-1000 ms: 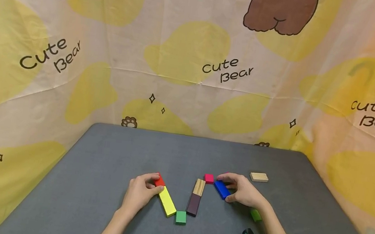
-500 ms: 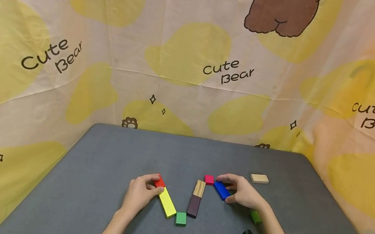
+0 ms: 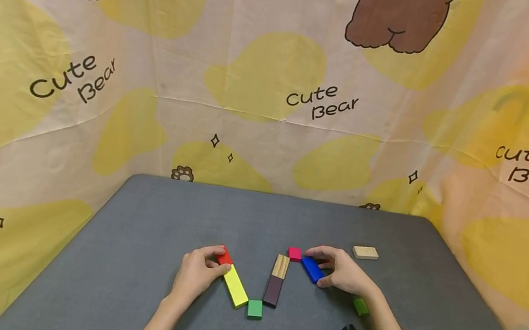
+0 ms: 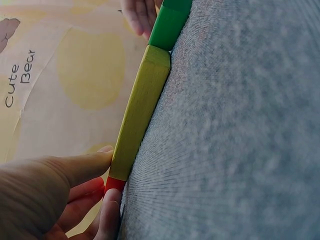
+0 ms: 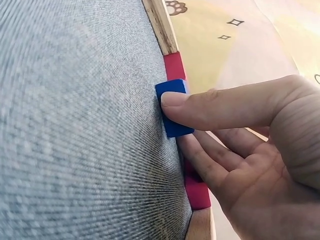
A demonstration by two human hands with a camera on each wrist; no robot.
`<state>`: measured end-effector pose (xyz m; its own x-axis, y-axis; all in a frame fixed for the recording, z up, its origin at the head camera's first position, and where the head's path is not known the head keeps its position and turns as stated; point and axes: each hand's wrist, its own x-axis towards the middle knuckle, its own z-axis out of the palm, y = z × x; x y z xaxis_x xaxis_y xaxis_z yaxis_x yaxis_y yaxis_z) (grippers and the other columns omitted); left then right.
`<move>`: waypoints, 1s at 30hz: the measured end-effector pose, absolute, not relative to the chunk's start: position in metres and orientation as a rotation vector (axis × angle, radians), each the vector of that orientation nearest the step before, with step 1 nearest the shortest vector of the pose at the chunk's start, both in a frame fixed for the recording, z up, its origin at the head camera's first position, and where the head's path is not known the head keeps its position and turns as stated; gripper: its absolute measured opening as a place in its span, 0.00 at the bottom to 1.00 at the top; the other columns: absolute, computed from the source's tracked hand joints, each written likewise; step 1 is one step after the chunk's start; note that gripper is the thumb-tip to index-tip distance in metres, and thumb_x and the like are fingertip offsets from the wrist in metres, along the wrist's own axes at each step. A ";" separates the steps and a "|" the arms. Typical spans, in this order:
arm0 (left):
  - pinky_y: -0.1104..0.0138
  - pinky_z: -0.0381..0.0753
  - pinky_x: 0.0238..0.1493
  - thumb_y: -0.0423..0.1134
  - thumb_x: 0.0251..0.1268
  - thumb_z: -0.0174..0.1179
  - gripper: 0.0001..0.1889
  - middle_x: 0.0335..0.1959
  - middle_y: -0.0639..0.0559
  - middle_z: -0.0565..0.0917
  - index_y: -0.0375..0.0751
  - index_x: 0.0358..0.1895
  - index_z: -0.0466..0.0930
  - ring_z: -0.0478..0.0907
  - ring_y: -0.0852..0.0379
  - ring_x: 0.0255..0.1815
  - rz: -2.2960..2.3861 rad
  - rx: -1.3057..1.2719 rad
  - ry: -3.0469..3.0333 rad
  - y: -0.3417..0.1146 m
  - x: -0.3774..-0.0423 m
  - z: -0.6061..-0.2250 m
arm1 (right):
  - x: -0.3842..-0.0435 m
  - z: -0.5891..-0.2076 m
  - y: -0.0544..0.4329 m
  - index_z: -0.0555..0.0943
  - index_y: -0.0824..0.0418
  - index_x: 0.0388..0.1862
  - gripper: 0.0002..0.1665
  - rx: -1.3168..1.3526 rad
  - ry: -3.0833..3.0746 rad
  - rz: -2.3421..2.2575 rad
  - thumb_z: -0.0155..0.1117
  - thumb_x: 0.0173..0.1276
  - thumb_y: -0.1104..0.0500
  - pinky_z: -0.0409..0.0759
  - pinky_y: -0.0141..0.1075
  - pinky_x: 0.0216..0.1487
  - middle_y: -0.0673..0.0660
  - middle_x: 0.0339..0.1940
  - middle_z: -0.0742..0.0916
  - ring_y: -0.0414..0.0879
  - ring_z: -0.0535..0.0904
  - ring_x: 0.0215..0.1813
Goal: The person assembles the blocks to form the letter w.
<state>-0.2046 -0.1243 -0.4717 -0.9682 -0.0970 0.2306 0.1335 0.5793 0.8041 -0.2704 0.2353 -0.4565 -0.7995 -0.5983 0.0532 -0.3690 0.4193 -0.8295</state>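
Observation:
In the head view my left hand point(image 3: 197, 273) pinches the red block point(image 3: 225, 255), its thumb by the seam with the long yellow block point(image 3: 235, 286). The left wrist view shows the red block point(image 4: 115, 184) end to end with the yellow one point(image 4: 137, 115). My right hand point(image 3: 343, 269) grips a blue block point(image 3: 313, 270) between thumb and fingers, close to a pinkish-red block point(image 3: 294, 254). The right wrist view shows the thumb on the blue block point(image 5: 176, 120); another pinkish-red block point(image 5: 197, 192) lies partly hidden behind the fingers.
A green block point(image 3: 255, 309) stands between the yellow block and a dark purple block point(image 3: 273, 290), which adjoins a striped wooden block point(image 3: 281, 266). A pale wooden block point(image 3: 365, 252) lies beyond my right hand. A lighter green block point(image 3: 361, 306) sits partly under the right forearm on the grey table point(image 3: 163, 213).

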 end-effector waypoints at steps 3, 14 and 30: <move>0.66 0.76 0.26 0.36 0.51 0.76 0.20 0.47 0.45 0.86 0.37 0.50 0.86 0.80 0.63 0.26 -1.336 -0.035 -2.560 -0.124 -0.204 -0.472 | -0.270 -0.455 0.235 0.75 0.65 0.64 0.39 -0.856 2.422 -1.318 0.74 0.51 0.76 0.73 0.48 0.59 0.61 0.61 0.78 0.56 0.74 0.62; 0.67 0.77 0.27 0.36 0.51 0.76 0.21 0.51 0.45 0.84 0.37 0.50 0.86 0.80 0.63 0.27 -1.329 -0.043 -2.561 -0.125 -0.205 -0.473 | -0.268 -0.455 0.234 0.76 0.65 0.64 0.39 -0.864 2.446 -1.299 0.74 0.50 0.76 0.74 0.48 0.59 0.61 0.61 0.79 0.57 0.74 0.62; 0.67 0.76 0.26 0.36 0.50 0.76 0.21 0.49 0.45 0.85 0.37 0.50 0.87 0.80 0.64 0.26 -1.321 -0.040 -2.563 -0.125 -0.206 -0.474 | -0.269 -0.457 0.234 0.76 0.64 0.64 0.38 -0.832 2.435 -1.323 0.75 0.51 0.74 0.73 0.48 0.60 0.59 0.62 0.78 0.56 0.73 0.63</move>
<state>-0.2062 -0.1248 -0.4737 -0.9666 -0.0924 0.2389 0.1410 0.5867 0.7974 -0.2694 0.2342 -0.4572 -0.8065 -0.5890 0.0520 -0.3643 0.4256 -0.8283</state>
